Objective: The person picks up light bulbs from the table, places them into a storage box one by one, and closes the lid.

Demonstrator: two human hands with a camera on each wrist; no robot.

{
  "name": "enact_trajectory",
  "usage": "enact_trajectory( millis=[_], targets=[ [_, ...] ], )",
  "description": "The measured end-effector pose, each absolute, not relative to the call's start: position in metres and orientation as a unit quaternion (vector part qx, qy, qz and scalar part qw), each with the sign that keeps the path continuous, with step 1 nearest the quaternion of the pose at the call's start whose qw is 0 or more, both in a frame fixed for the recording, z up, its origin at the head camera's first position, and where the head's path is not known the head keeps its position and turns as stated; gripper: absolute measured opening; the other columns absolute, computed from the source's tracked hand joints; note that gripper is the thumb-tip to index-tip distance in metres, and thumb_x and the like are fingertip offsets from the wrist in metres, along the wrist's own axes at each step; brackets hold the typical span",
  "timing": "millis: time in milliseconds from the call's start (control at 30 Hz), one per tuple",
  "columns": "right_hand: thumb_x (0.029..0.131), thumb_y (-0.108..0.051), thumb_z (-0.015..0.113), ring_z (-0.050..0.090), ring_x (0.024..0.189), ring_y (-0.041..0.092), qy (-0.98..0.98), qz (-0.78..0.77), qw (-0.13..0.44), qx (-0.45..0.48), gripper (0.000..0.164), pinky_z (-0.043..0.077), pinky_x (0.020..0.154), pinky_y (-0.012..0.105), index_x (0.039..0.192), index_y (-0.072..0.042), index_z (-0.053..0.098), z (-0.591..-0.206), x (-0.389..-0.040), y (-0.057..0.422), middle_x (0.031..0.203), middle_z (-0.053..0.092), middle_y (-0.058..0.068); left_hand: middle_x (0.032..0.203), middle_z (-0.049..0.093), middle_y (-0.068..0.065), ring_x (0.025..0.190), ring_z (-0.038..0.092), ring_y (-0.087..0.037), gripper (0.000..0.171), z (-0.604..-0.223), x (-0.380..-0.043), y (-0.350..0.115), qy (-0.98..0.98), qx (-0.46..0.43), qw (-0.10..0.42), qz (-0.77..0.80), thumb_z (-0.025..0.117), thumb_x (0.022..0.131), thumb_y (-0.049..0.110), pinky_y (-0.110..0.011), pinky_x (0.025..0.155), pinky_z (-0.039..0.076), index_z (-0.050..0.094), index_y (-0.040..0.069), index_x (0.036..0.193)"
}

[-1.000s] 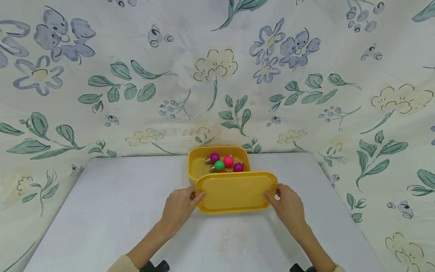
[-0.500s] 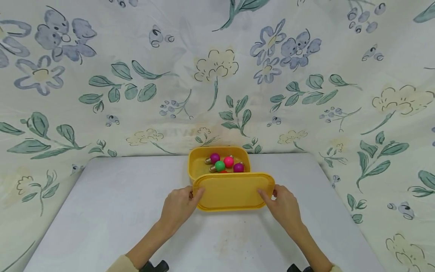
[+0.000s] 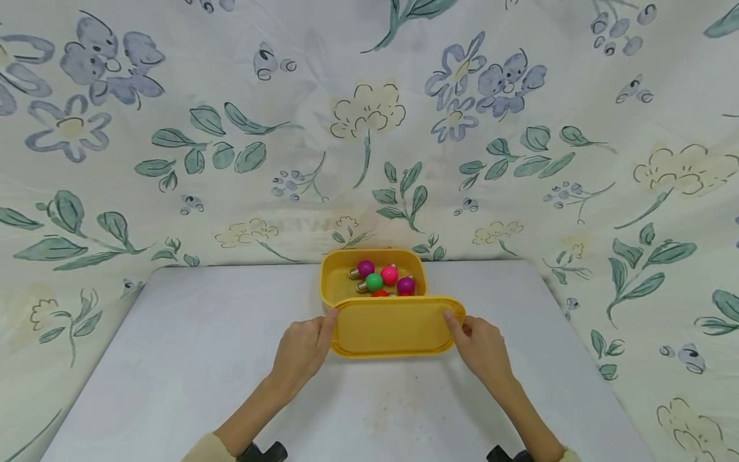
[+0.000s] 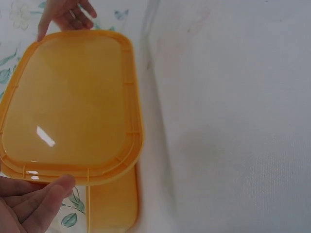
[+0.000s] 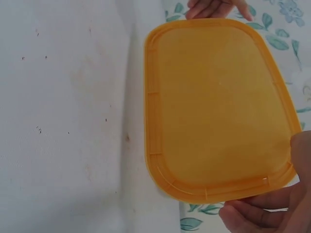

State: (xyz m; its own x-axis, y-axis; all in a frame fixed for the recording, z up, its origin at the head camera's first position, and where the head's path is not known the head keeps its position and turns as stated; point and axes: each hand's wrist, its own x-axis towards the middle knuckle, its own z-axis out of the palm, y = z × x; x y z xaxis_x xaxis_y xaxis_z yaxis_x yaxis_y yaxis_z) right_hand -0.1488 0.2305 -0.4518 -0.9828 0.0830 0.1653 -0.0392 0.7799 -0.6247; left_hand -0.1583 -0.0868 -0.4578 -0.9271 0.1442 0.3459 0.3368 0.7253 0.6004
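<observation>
A yellow plastic lid (image 3: 395, 327) is held by its two short ends, in front of a yellow container (image 3: 335, 273). My left hand (image 3: 303, 346) holds the left end, its thumb along the edge. On the right, my right hand (image 3: 485, 350) pinches the other end, thumb on the face and fingers behind. Inside the container lie several bulb-shaped pieces: a green bulb (image 3: 374, 282), a pink bulb (image 3: 389, 275), purple ones and a partly hidden red one. The left wrist view shows the container's side (image 4: 112, 204) beyond the lid (image 4: 68, 97). The lid hides the container's front.
A white table (image 3: 231, 321) lies under everything, with small dark specks near its front. Behind it hangs a floral cloth (image 3: 369, 160), close to the container's back edge.
The lid has shifted slightly left and its top edge has lowered, showing more of the red bulb. My left thumb has slid from the lid's face to its edge; the right hand moved left.
</observation>
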Motion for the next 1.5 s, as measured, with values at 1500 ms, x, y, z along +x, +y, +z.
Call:
enact_trajectory(
  millis=[1500],
  targets=[
    [0.104,-0.055,0.041,0.063,0.072,0.022,-0.921,0.385,-0.002,-0.059,0.064,0.047,0.059,0.031,0.073,-0.004,0.065,-0.442,-0.147,0.241,0.065,0.059,0.004,0.051,0.035,0.003,0.046,0.033,-0.012,0.062,-0.443,-0.157,-0.087,-0.925,-0.058,0.029,-0.374,0.040,0.106,0.050,-0.023,0.044,0.021,0.047,0.012,0.058]
  ],
)
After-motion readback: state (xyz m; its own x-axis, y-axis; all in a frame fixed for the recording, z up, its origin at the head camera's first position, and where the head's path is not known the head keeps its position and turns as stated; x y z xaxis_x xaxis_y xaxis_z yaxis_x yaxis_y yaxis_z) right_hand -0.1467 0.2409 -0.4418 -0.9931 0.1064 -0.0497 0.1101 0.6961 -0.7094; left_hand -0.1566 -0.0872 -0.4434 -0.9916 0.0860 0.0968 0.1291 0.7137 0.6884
